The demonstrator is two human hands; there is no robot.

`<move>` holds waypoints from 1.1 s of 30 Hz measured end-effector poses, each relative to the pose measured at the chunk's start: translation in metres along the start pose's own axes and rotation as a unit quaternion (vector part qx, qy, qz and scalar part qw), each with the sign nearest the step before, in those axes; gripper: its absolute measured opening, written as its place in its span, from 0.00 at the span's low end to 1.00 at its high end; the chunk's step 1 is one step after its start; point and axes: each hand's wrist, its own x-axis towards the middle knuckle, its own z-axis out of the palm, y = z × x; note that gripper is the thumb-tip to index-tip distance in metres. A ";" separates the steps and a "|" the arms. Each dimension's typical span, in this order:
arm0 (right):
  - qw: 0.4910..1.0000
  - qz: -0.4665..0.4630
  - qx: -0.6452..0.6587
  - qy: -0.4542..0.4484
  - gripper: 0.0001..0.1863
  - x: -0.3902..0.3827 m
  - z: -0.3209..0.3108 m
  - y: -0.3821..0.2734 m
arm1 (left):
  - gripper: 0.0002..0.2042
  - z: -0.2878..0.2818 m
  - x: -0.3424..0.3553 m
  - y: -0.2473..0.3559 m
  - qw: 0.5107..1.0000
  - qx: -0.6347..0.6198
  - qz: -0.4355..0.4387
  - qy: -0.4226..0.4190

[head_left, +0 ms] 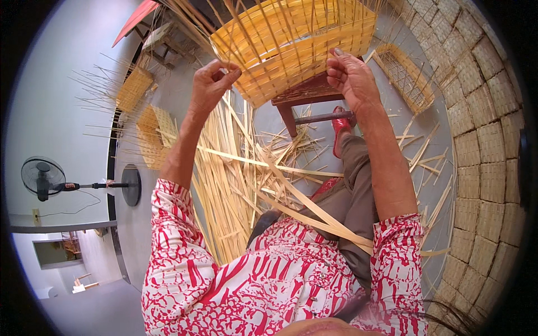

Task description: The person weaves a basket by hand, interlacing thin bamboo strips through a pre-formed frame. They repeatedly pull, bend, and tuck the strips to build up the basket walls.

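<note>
A yellow woven basket (280, 28) with several thin upright stakes rests tilted on a dark red wooden stool (305, 92). At its left edge, my left hand (213, 81) is closed, thumb and fingertips pinched together against the weave; whatever lies between them is too small to make out. My right hand (354, 81) is at the basket's lower right side, its fingers curled and the thumb and forefinger tips meeting at the weave. What that pinch holds is also unclear. A narrow open gap runs across the wall between my hands.
Long pale strips (224, 185) cover the floor, and some lie across my lap. Unfinished baskets stand at left (134, 87) and at right (406, 78). Stacked woven pieces (476, 151) line the right side. A standing fan (43, 178) is at far left.
</note>
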 end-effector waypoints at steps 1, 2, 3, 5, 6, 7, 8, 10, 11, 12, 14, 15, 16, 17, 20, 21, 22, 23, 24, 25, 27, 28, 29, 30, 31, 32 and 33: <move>0.999 0.011 0.039 0.019 0.19 0.001 0.008 0.003 | 0.06 0.000 -0.005 -0.007 0.999 -0.010 -0.007 0.035; 0.998 0.000 0.062 0.030 0.16 0.008 0.008 0.006 | 0.04 0.012 -0.006 -0.003 0.997 -0.035 0.017 0.064; 0.996 -0.006 0.086 0.027 0.14 0.013 0.009 0.006 | 0.03 0.021 -0.008 0.000 0.993 -0.077 0.028 0.085; 0.991 -0.015 0.135 0.017 0.12 0.022 0.014 0.007 | 0.02 0.035 -0.013 0.003 0.978 -0.155 0.047 0.130; 0.985 -0.021 0.171 -0.033 0.09 0.030 0.007 0.010 | 0.02 0.038 -0.014 0.002 0.978 -0.146 0.053 0.141; 0.982 -0.018 0.185 -0.038 0.08 0.033 0.000 0.010 | 0.02 0.041 -0.016 0.004 0.976 -0.151 0.060 0.142; 0.979 -0.014 0.199 -0.042 0.08 0.034 -0.004 0.007 | 0.02 0.044 -0.017 0.008 0.975 -0.156 0.065 0.144; 0.977 -0.007 0.209 -0.041 0.04 0.037 -0.013 0.006 | 0.03 0.044 -0.021 0.010 0.979 -0.136 0.075 0.135; 0.979 -0.005 0.201 -0.036 0.04 0.037 -0.011 0.006 | 0.04 0.044 -0.023 0.013 0.975 -0.150 0.084 0.138; 0.981 -0.003 0.194 -0.032 0.04 0.035 -0.008 0.006 | 0.05 0.045 -0.025 0.016 0.972 -0.163 0.092 0.141; 0.982 0.007 0.187 -0.024 0.05 0.033 -0.006 0.008 | 0.09 0.042 -0.028 0.016 0.974 -0.149 0.111 0.130; 0.984 0.007 0.179 -0.019 0.05 0.034 -0.006 0.008 | 0.09 0.041 -0.027 0.017 0.971 -0.160 0.120 0.128; 0.985 0.008 0.170 -0.015 0.06 0.034 -0.006 0.006 | 0.10 0.042 -0.026 0.019 0.968 -0.172 0.130 0.126; 0.987 0.007 0.161 -0.009 0.06 0.035 -0.007 0.004 | 0.10 0.042 -0.026 0.020 0.965 -0.185 0.140 0.124; 0.990 -0.015 0.137 0.002 0.07 0.034 -0.007 0.001 | 0.16 0.043 -0.027 0.019 0.964 -0.130 0.151 0.175; 0.991 -0.016 0.131 0.005 0.07 0.032 -0.006 0.000 | 0.17 0.043 -0.028 0.020 0.960 -0.099 0.158 0.207; 0.992 -0.017 0.125 0.009 0.07 0.029 -0.006 0.001 | 0.22 0.040 -0.035 0.015 0.961 -0.076 0.151 0.221; 0.992 -0.016 0.123 0.009 0.07 0.026 -0.003 0.002 | 0.24 0.040 -0.039 0.006 0.954 -0.081 0.138 0.252; 0.993 -0.017 0.116 0.006 0.07 0.023 0.000 0.002 | 0.26 0.044 -0.042 -0.003 0.946 -0.089 0.127 0.283; 0.994 -0.019 0.109 0.002 0.07 0.020 0.002 0.001 | 0.29 0.047 -0.043 -0.011 0.938 -0.097 0.115 0.314; 0.995 -0.022 0.097 -0.005 0.07 0.015 0.005 0.002 | 0.40 0.060 -0.049 -0.012 0.962 -0.064 0.029 0.264; 0.995 -0.025 0.095 -0.008 0.07 0.013 0.007 0.006 | 0.40 0.067 -0.043 -0.012 0.958 -0.099 0.011 0.268; 0.995 -0.031 0.091 -0.010 0.07 0.009 0.009 0.007 | 0.41 0.077 -0.036 -0.010 0.953 -0.138 -0.005 0.270; 0.994 -0.024 0.105 -0.005 0.07 0.003 0.014 0.010 | 0.39 0.083 -0.029 0.007 0.938 -0.189 0.004 0.292; 0.994 -0.019 0.106 -0.002 0.07 -0.002 0.018 0.013 | 0.38 0.083 -0.023 0.006 0.929 -0.201 -0.002 0.310; 0.994 -0.017 0.104 0.003 0.06 -0.008 0.023 0.014 | 0.37 0.083 -0.015 0.004 0.921 -0.215 -0.007 0.325; 0.994 -0.016 0.103 0.014 0.06 -0.014 0.024 0.015 | 0.37 0.088 -0.010 0.005 0.913 -0.232 -0.015 0.336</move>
